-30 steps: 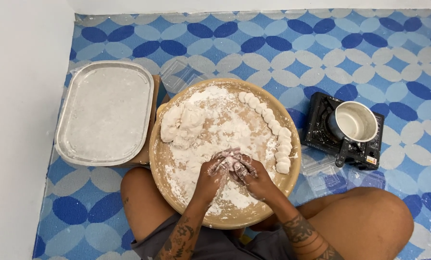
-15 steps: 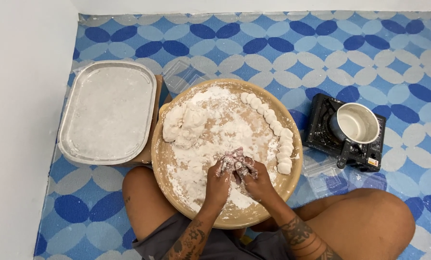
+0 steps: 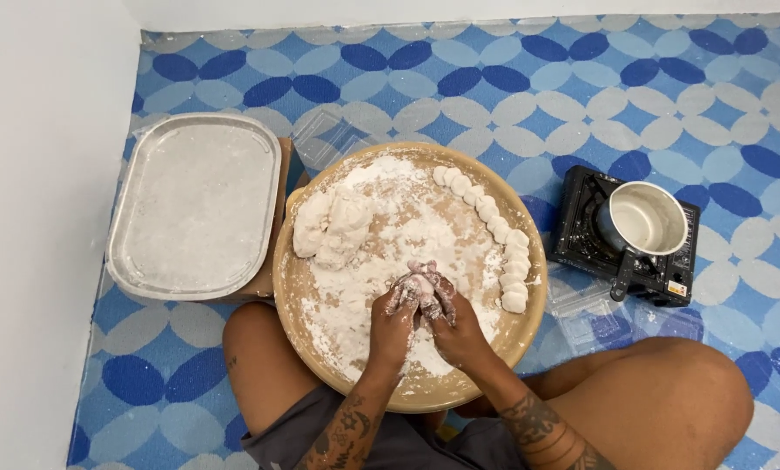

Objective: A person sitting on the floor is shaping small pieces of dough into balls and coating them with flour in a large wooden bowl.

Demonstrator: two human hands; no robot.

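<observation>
While both our hands meet at the lower middle of the frame, a small pinkish-white piece of dough (image 3: 422, 280) sits pinched between them, just above the floured surface. Our left hand (image 3: 394, 318) curls around it from the left and our right hand (image 3: 456, 324) from the right, flour-coated fingers closed on the piece; how much of it lies hidden inside the fingers we cannot quite tell. Compared with a second ago, the hands are lifted a little higher off the flour and the dough shows more clearly at the fingertips, so we judge the shaping of this piece is well along, with the piece gathered up rather than pressed flat.

Under the hands lies the round wooden tray (image 3: 529, 287), dusted with loose flour. A heap of unshaped dough (image 3: 331, 226) rests at its upper left, well apart from the hands. A curved row of small shaped pieces (image 3: 494, 228) follows the tray's right rim.

Beyond the tray, a rectangular metal pan (image 3: 194, 204) dusted white sits at the left. At the right, a small pot (image 3: 644, 219) stands on a black portable stove (image 3: 581, 228). Everything rests on a blue patterned floor mat (image 3: 581, 78).
</observation>
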